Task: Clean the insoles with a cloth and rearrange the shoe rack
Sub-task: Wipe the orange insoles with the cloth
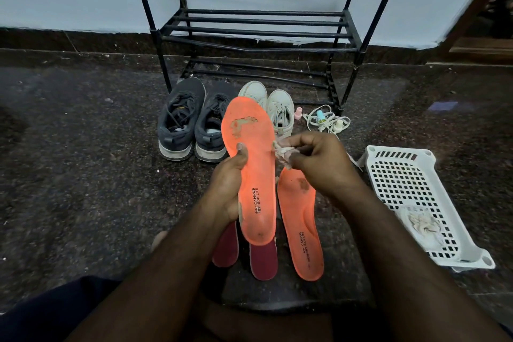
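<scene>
Looking down from the head view: an orange insole (pixel 251 164) is held up off the floor by the left hand (pixel 229 191), gripped along its left edge at mid-length, thumb laid across the face. Long axis runs near-to-far, heel end near, toe end far and tilted slightly left. A worn, dirty patch is seen near the toe, far of the thumb. The cloth (pixel 281 154) is pinched, bunched up, in the fingers of the right hand (pixel 319 164), and is set against the insole's right edge at about mid-length. So the stain lies far and slightly left of the cloth; the right hand is the nearer of the two to it, and the wipe is judged to run along the long axis toward the toe. A second orange insole (pixel 301 225) lies flat on the floor just right of the held one, same orientation, with its own stain. Two maroon insoles (pixel 263 261) are partly hidden under the held one. Dark shoes (pixel 191 125) and white shoes (pixel 273 108) stand far of the hands, in front of the black shoe rack (pixel 258 33), whose visible shelves carry nothing. A white basket (pixel 416 203) sits to the right with a crumpled cloth inside; loose laces (pixel 324 119) lie far of it.
</scene>
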`<state>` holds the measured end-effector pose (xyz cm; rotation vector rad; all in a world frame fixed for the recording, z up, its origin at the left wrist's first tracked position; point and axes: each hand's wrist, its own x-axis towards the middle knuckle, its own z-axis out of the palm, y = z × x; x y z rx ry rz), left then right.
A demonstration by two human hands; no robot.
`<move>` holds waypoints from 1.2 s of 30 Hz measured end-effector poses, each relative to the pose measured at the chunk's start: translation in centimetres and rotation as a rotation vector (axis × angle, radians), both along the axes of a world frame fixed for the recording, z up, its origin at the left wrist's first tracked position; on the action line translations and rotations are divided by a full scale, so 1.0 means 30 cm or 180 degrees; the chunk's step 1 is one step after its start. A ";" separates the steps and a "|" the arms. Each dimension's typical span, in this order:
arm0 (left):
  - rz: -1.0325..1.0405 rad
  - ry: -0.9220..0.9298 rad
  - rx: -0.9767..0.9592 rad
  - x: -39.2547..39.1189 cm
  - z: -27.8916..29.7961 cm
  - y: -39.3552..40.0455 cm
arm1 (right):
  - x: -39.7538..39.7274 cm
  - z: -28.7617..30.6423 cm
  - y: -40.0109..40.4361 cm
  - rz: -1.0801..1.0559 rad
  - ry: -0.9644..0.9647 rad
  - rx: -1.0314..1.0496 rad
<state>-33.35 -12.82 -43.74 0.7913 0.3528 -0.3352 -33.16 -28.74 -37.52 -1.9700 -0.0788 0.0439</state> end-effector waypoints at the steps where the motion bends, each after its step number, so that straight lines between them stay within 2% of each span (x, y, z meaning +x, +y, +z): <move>1: -0.0061 0.0028 -0.0086 -0.001 0.002 -0.002 | -0.001 -0.005 0.006 0.0050 0.0076 0.0034; 5: -0.0421 0.0045 -0.0336 -0.004 -0.008 -0.004 | -0.017 -0.025 0.049 0.0140 0.0118 -0.0279; 10: -0.1002 -0.0170 -0.0710 -0.012 -0.001 0.014 | -0.005 -0.025 0.050 -0.0307 -0.0192 -0.0406; 13: -0.1019 -0.0192 -0.0555 -0.030 -0.001 -0.002 | 0.004 -0.030 0.051 -0.0531 -0.0394 -0.0460; 18: -0.0798 -0.0259 -0.0374 -0.033 0.005 -0.043 | -0.021 -0.003 0.071 -0.0300 -0.0925 -0.1222; 22: -0.0560 -0.0162 -0.0531 -0.026 -0.027 -0.046 | -0.023 -0.012 0.101 -0.0008 -0.0614 -0.1616; 27: -0.0453 -0.0057 -0.0629 -0.011 -0.004 -0.010 | -0.058 -0.017 0.120 0.0661 -0.0173 -0.1614; 30: -0.0467 -0.0029 -0.0586 -0.019 0.005 -0.010 | -0.048 -0.022 0.114 0.0388 -0.0173 -0.1227; 32: -0.0418 -0.0003 -0.0575 -0.028 0.010 -0.015 | -0.039 -0.029 0.117 0.0137 -0.0388 -0.1367; 36: -0.0380 0.0077 -0.0429 -0.025 0.007 -0.009 | -0.059 -0.022 0.138 0.0562 -0.0320 -0.1628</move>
